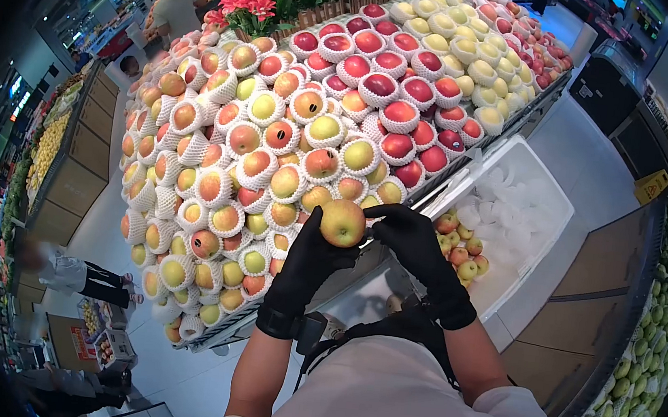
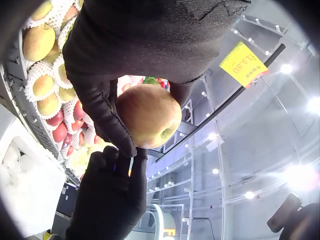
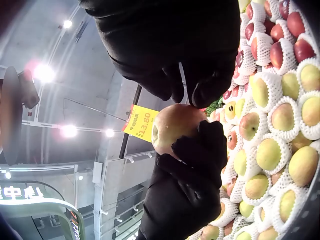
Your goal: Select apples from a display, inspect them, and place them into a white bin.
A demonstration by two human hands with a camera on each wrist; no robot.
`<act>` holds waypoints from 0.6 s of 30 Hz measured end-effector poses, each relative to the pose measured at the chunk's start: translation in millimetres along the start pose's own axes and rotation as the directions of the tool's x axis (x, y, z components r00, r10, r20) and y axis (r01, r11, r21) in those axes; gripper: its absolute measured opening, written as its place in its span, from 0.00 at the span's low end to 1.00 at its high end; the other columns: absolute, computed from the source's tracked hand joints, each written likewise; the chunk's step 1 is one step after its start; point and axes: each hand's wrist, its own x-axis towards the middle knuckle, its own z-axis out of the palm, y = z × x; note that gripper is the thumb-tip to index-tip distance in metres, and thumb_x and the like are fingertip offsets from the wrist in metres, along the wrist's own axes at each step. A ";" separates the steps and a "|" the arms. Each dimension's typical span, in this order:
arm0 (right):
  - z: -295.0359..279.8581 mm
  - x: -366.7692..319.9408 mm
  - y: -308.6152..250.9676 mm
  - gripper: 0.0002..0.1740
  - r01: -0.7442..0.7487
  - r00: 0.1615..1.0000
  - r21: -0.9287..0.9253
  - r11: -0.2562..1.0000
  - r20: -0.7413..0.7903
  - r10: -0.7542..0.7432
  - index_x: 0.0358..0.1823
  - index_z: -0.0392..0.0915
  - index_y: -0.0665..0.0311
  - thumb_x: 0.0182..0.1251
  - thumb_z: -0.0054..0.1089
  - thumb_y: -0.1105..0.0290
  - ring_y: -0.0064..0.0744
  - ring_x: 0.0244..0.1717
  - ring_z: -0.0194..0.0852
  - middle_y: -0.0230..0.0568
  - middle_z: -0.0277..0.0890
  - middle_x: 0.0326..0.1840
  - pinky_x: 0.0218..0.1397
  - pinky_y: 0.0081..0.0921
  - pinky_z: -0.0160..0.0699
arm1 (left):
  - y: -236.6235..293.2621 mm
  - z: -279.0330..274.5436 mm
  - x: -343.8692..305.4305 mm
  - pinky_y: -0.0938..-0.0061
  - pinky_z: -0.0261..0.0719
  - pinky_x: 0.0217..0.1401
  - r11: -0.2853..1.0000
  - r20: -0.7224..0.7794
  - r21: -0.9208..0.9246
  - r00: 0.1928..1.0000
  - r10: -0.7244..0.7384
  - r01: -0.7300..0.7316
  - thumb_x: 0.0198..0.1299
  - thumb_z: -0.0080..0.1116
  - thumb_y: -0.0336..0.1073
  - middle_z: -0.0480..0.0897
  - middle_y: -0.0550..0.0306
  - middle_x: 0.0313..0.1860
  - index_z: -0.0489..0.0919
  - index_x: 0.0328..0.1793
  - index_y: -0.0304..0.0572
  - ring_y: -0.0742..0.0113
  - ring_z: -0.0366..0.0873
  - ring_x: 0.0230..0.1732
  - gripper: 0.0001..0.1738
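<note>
A yellow-red apple with no foam net sits in my black-gloved left hand, the fingers and thumb curled round its sides. Beside it, on the right, is my gloved right hand, fingers bent toward the apple. In the left wrist view the left hand grips the apple, and the right hand is close to its fingertips. The right wrist view has the right hand above the apple, a gap between its fingers; whether they touch the apple is unclear.
A sloping display of foam-netted apples lies ahead, with red flowers behind. At the right, a white bin holds loose apples and foam nets. Green fruit fills a stand farther right. People stand at the left.
</note>
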 end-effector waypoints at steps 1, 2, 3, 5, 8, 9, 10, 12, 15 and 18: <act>-3.7 -2.6 2.9 0.13 -0.005 1.000 0.009 1.000 -0.009 0.005 0.52 0.83 0.63 0.66 0.62 0.72 0.16 0.38 0.76 0.32 0.83 0.40 0.46 0.20 0.76 | -4.3 2.9 0.3 0.66 0.79 0.48 0.998 0.007 0.060 1.000 0.022 -0.022 0.45 0.80 0.39 0.82 0.50 0.42 0.74 0.54 0.35 0.59 0.81 0.43 0.33; -8.2 -4.5 7.4 0.13 -0.010 1.000 0.019 1.000 -0.019 0.010 0.52 0.83 0.64 0.66 0.62 0.72 0.16 0.38 0.76 0.32 0.83 0.39 0.45 0.20 0.76 | -8.6 5.7 0.7 0.66 0.79 0.47 0.992 0.015 0.119 0.999 0.044 -0.045 0.44 0.80 0.39 0.82 0.50 0.43 0.74 0.54 0.35 0.59 0.81 0.43 0.34; -14.3 -4.9 14.1 0.13 -0.006 1.000 0.040 0.999 -0.024 0.007 0.52 0.83 0.64 0.67 0.62 0.71 0.16 0.37 0.76 0.32 0.83 0.38 0.44 0.20 0.76 | -26.8 7.2 3.0 0.66 0.79 0.47 0.968 0.032 0.215 0.992 0.122 -0.126 0.43 0.81 0.39 0.83 0.50 0.43 0.74 0.55 0.35 0.59 0.81 0.43 0.35; -28.4 -7.0 31.2 0.13 0.000 0.999 0.084 0.996 -0.036 0.003 0.52 0.83 0.64 0.67 0.62 0.70 0.17 0.35 0.76 0.32 0.83 0.37 0.42 0.21 0.76 | -39.2 7.7 1.1 0.63 0.78 0.54 0.918 0.115 0.378 0.990 0.084 -0.122 0.52 0.74 0.41 0.82 0.48 0.50 0.73 0.58 0.34 0.57 0.80 0.50 0.32; -61.1 -10.9 51.4 0.13 -0.122 0.993 -0.070 0.990 -0.021 0.120 0.49 0.83 0.66 0.68 0.62 0.68 0.18 0.33 0.75 0.32 0.82 0.35 0.41 0.22 0.77 | -66.0 12.4 -3.4 0.60 0.75 0.63 0.561 0.211 -0.744 0.924 -0.318 0.363 0.63 0.62 0.42 0.77 0.48 0.59 0.71 0.63 0.33 0.55 0.76 0.59 0.27; -70.5 -12.2 49.7 0.12 -0.239 0.971 -0.015 0.971 -0.021 0.238 0.46 0.84 0.68 0.69 0.61 0.66 0.19 0.32 0.76 0.34 0.82 0.34 0.40 0.23 0.78 | -68.7 11.5 -4.9 0.60 0.76 0.63 0.613 0.213 -0.702 0.928 -0.305 0.363 0.64 0.60 0.43 0.76 0.48 0.60 0.70 0.65 0.32 0.56 0.76 0.60 0.28; -82.5 -11.9 79.3 0.12 -0.180 0.983 -0.026 0.983 -0.047 0.178 0.43 0.83 0.70 0.67 0.61 0.67 0.23 0.32 0.79 0.36 0.83 0.35 0.39 0.24 0.78 | -70.9 10.7 -5.8 0.60 0.76 0.63 0.660 0.217 -0.659 0.932 -0.292 0.360 0.65 0.58 0.44 0.75 0.49 0.61 0.68 0.67 0.32 0.56 0.75 0.61 0.30; -115.4 -12.2 139.6 0.11 0.039 0.999 -0.317 0.948 -0.021 -0.048 0.41 0.83 0.70 0.65 0.60 0.68 0.26 0.33 0.81 0.38 0.83 0.35 0.39 0.25 0.79 | -74.2 10.5 -8.2 0.61 0.76 0.64 0.726 0.212 -0.594 0.938 -0.275 0.346 0.66 0.56 0.44 0.74 0.49 0.62 0.66 0.69 0.31 0.58 0.74 0.62 0.31; -148.6 -27.0 170.0 0.09 -0.131 0.985 -0.298 0.946 -0.143 0.091 0.34 0.81 0.67 0.64 0.59 0.67 0.34 0.31 0.80 0.42 0.81 0.33 0.38 0.33 0.77 | -81.3 14.3 -12.6 0.59 0.73 0.67 0.760 0.176 -0.564 0.946 -0.272 0.323 0.67 0.55 0.40 0.74 0.50 0.62 0.66 0.69 0.33 0.56 0.73 0.64 0.29; -190.1 -40.2 235.9 0.07 -0.118 0.992 -0.328 0.937 -0.090 0.093 0.28 0.78 0.67 0.60 0.63 0.71 0.24 0.27 0.74 0.35 0.76 0.25 0.31 0.26 0.72 | -97.1 17.8 -17.1 0.61 0.76 0.64 0.790 0.122 -0.515 0.940 -0.317 0.333 0.64 0.59 0.42 0.73 0.50 0.61 0.65 0.69 0.32 0.59 0.74 0.61 0.32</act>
